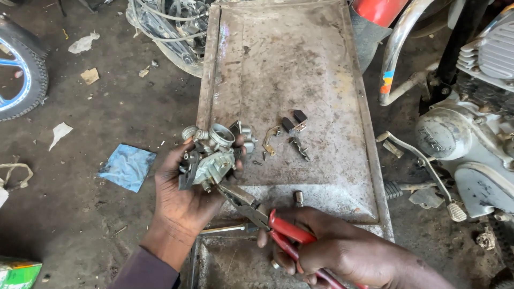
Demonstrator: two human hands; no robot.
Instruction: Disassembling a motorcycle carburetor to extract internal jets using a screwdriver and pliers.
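Observation:
My left hand (184,200) grips a small grey metal carburetor (211,155), held up over the near left edge of a rusty metal tray (300,59). My right hand (326,243) holds red-handled pliers (278,227). The pliers' jaws (235,195) point up-left and touch the underside of the carburetor. On the tray, just right of the carburetor, lie small parts: a brass bracket (270,140), a black float piece (294,120) and a small screw-like piece (300,147).
A motorcycle engine (471,139) with its kick lever and footpeg stands at the right. A wheel (21,75) is at the far left. A blue rag (127,167), paper scraps and a green box (19,273) lie on the dirt floor. A screwdriver (225,229) rests below the tray.

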